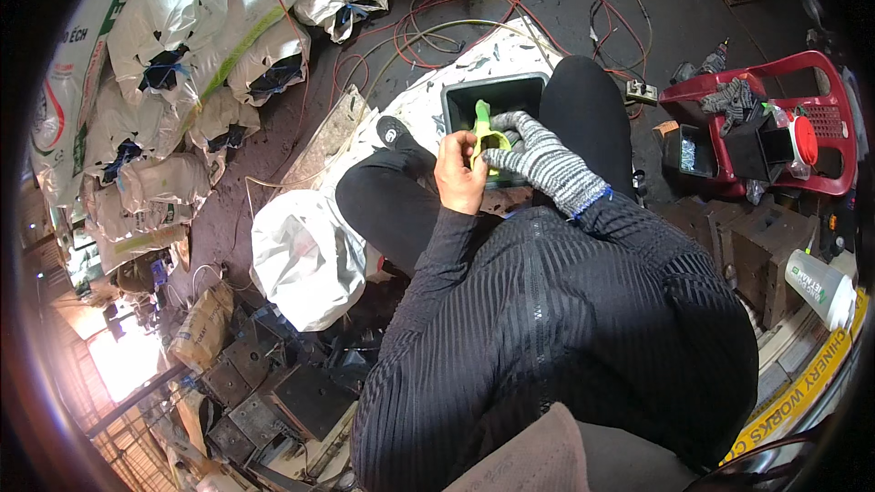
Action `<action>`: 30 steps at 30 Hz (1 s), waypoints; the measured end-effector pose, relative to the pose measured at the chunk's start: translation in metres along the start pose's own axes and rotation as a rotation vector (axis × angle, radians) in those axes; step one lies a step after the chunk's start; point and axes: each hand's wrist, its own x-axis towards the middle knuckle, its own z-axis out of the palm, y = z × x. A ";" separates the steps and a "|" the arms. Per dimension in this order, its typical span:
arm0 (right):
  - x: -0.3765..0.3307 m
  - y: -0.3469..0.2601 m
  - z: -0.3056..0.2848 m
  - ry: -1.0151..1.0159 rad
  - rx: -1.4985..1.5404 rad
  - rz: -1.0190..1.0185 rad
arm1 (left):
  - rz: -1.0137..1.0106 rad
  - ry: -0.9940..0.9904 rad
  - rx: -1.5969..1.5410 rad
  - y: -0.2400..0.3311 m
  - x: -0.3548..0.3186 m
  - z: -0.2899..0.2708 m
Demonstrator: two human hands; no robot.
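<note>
Seated low, knees apart, with a dark square plastic bin [497, 96] set on the floor between the legs. Just this side of the bin, a small yellow-green plastic part [486, 135] held up over the lap, near the bin's near rim. Left hand [460, 175] bare, fingers closed around the lower end of the part, likely for feel and a firm pinch. Right hand [538, 150] in a grey knitted glove (probably against sharp edges), fingers wrapped over the part from the far side, clamped on it too, though exactly how the fingertips sit is hidden. Both hands close together, touching the same piece, kept right above the bin.

Left of the bin, a white sack [305, 260] slumped open beside the thigh. Further left of the bin, stacked white bags [182, 64] tied with blue cord. Beyond the bin, red and pale cables [456, 9] looped over the dark floor. Right of the bin, a red plastic chair [820, 128] loaded with a glove and dark boxes.
</note>
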 end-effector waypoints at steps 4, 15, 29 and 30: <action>0.008 -0.003 -0.001 0.041 -0.108 0.060 | -0.141 -0.029 -0.093 0.001 0.008 -0.008; -0.009 -0.010 0.001 0.131 -0.109 -0.023 | 0.254 -0.402 0.552 0.052 -0.006 -0.018; 0.005 -0.017 -0.024 0.234 -0.607 -0.593 | 0.282 -0.599 0.392 0.011 0.054 0.001; 0.002 -0.018 -0.017 0.312 -0.745 -0.784 | 0.019 -0.705 0.154 0.004 0.060 0.000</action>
